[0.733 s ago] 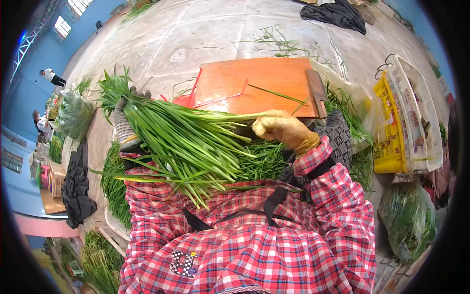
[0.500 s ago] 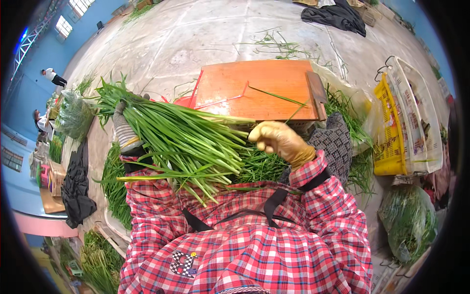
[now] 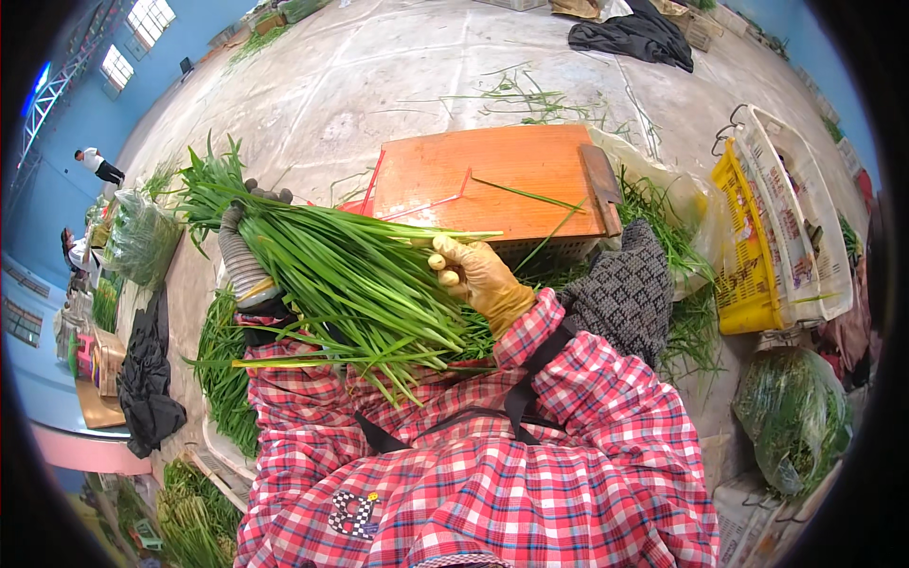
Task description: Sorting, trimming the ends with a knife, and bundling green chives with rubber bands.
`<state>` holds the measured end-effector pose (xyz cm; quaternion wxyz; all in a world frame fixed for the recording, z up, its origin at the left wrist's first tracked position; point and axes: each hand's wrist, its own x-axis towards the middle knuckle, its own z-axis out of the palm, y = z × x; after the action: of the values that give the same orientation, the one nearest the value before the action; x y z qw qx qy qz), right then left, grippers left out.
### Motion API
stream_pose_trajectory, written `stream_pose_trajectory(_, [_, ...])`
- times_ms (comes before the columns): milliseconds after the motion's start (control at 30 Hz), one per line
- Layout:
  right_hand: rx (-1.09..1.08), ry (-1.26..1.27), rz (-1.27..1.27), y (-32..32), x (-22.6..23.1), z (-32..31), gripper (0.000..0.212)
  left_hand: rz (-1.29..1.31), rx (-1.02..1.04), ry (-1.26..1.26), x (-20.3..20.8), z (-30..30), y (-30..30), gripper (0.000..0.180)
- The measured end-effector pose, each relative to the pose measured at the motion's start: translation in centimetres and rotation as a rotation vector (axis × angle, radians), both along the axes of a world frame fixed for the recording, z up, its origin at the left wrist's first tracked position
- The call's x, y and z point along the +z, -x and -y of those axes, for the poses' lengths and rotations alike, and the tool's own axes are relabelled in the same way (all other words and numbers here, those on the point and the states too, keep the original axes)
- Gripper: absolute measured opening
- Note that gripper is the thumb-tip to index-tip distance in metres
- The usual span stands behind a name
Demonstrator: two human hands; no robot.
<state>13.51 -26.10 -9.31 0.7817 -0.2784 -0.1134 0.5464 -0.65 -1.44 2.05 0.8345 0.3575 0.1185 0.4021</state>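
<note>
My left hand [image 3: 235, 241], in a grey knitted glove, is closed around a big bunch of long green chives [image 3: 350, 275]. Their leafy tips point to the far left and the pale stalk ends fan out to the right, over my lap. At those ends, my right hand [image 3: 490, 289] wears a yellowish rubber glove; its fingers are curled, with thumb and forefinger against a stalk. Just beyond it lies an orange wooden board [image 3: 492, 180] with thin red strips and a loose green blade on it.
More chives [image 3: 227, 379] lie at my left. A grey patterned cloth-covered shape [image 3: 620, 293] is right of my right hand. Further right are a yellow basket [image 3: 743, 246], a white crate [image 3: 800, 208] and a bagged bundle of greens [image 3: 791, 417]. Two people are at the far left.
My right hand has moved left, from beside the stalk ends onto them, fingers now touching a stalk. The left hand keeps its hold on the bunch.
</note>
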Motion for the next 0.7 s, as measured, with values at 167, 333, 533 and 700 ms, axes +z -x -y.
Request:
stream_pose_trajectory(167, [0.027,0.029,0.107,1.0,2.1,0.9,0.026,-0.021,0.060,0.009,-0.3,-0.2,0.6,0.027])
stream_pose_trajectory(333, [-0.050,-0.357,0.168,-0.7,3.4,4.6,0.038,-0.076,0.134,0.094,-2.0,-3.6,1.1,0.025])
stream_pose_trajectory(533, [-0.018,-0.189,0.649,-5.8,6.0,12.8,0.041,0.081,-0.042,0.040,-6.4,-10.2,4.8,0.033])
stream_pose_trajectory(700, [0.148,0.706,1.657,-6.7,3.2,15.3,0.029,0.081,-0.002,-0.022,-5.1,-10.3,5.1,0.035])
